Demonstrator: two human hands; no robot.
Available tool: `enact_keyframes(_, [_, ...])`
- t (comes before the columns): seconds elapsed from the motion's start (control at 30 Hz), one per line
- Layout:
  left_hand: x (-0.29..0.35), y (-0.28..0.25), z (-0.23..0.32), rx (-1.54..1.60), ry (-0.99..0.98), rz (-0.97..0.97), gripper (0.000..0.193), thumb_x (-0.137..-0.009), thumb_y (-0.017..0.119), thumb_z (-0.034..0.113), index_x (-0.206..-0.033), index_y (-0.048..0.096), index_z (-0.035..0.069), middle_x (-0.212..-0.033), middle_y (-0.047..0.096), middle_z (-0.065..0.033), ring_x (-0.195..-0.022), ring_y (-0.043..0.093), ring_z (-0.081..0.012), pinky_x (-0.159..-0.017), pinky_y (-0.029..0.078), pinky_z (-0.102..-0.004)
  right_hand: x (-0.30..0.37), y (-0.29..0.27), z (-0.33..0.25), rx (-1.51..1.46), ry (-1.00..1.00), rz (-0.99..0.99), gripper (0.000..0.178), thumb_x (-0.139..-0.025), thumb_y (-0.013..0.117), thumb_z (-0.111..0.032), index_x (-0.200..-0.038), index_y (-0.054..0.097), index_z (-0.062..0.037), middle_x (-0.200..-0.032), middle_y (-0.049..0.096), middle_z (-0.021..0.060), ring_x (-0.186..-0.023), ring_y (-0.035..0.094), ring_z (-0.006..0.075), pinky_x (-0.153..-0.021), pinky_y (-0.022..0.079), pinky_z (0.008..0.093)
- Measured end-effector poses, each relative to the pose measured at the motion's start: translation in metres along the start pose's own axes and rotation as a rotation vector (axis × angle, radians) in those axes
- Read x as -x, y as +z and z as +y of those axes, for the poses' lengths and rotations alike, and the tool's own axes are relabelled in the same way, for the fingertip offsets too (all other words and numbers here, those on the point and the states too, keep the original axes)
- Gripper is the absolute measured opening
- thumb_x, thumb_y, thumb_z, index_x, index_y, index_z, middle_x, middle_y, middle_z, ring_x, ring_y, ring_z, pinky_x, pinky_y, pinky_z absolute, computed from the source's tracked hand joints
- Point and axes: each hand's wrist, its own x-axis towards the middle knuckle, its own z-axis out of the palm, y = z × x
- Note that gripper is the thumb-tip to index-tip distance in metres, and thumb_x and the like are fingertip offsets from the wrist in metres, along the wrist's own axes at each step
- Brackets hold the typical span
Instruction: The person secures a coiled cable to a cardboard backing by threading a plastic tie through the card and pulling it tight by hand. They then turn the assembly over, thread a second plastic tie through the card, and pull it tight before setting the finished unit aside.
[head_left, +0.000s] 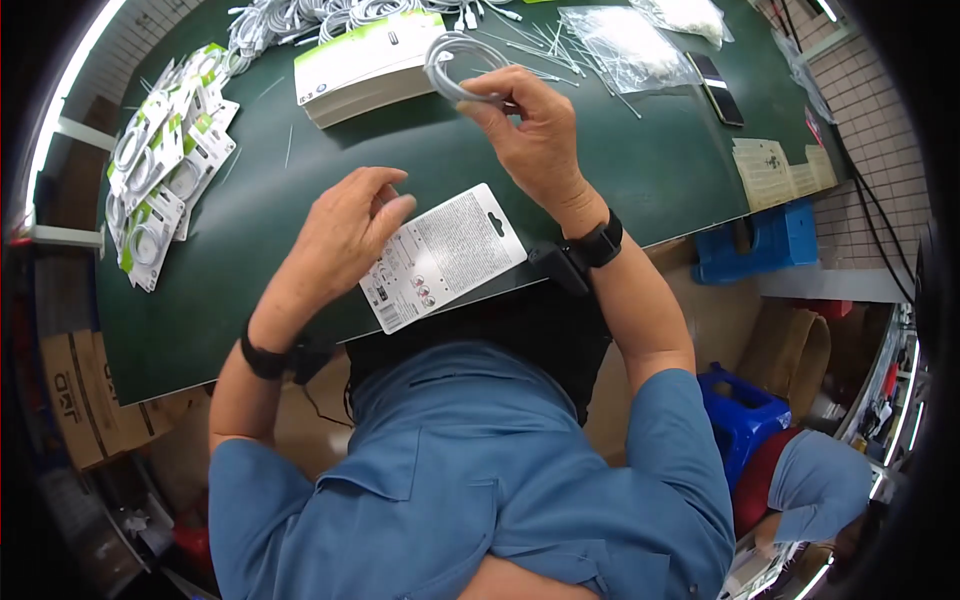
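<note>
A coiled light-grey cable (437,66) is pinched between the thumb and fingers of my right hand (537,125), raised over the table beside a white and green box. A white blister card (452,250) lies at the table's near edge with its printed back up and a hang slot at its upper right corner. My left hand (350,225) is over the card's left side, thumb and forefinger apart, with nothing visible between them. Whether its lower fingers touch the card is hidden.
Packed cable cards (165,165) are heaped at the table's left. Behind the box (370,70) lie loose cables (285,30). Farther right are white cable ties (550,45), a plastic bag (630,48), a phone (716,90) and papers (775,168). Another person (815,480) sits at lower right.
</note>
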Motion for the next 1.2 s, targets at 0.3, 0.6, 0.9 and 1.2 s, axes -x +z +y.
enact_keyframes(0.3, [0.026,0.0,0.046,-0.206,-0.074,-0.225,0.09,-0.057,0.098,0.033,-0.127,0.055,-0.001,-0.125,0.052,-0.0152,-0.119,0.049,-0.0357,-0.102,0.042,-0.0464,0.004,-0.002,-0.003,-0.07,0.114,0.019,0.017,-0.092,0.079,-0.008,-0.107,0.074,-0.0046,-0.092,0.07,-0.0015,-0.079,0.061,0.0039,-0.07,0.052,0.0199])
enact_keyframes(0.6, [0.045,0.006,0.047,0.121,-0.128,-0.163,0.065,-0.067,0.092,0.014,-0.12,0.057,0.002,-0.107,0.061,-0.0163,-0.102,0.059,-0.0378,-0.091,0.05,-0.0433,0.003,-0.006,-0.004,-0.118,0.138,-0.007,0.017,-0.092,0.078,-0.007,-0.108,0.075,-0.0053,-0.087,0.07,-0.0027,-0.075,0.06,0.0037,-0.067,0.05,0.0194])
enact_keyframes(0.9, [-0.014,-0.05,0.036,-0.056,0.378,0.142,0.016,-0.091,0.063,0.004,-0.103,0.073,0.006,-0.092,0.067,-0.011,-0.095,0.066,-0.0322,-0.08,0.054,-0.0423,-0.004,-0.03,-0.049,-0.279,0.209,0.037,0.015,-0.096,0.071,-0.002,-0.111,0.071,-0.0015,-0.098,0.071,0.0026,-0.084,0.065,0.0078,-0.074,0.053,0.0226])
enact_keyframes(1.2, [-0.048,-0.018,-0.002,-0.114,0.354,0.178,0.015,-0.089,0.065,0.006,-0.099,0.076,0.009,-0.093,0.068,-0.0096,-0.095,0.067,-0.0308,-0.081,0.056,-0.042,0.011,-0.003,-0.038,0.077,0.065,-0.224,0.014,-0.096,0.073,-0.003,-0.109,0.072,-0.0011,-0.097,0.069,-0.0003,-0.079,0.059,0.0057,-0.072,0.048,0.0205])
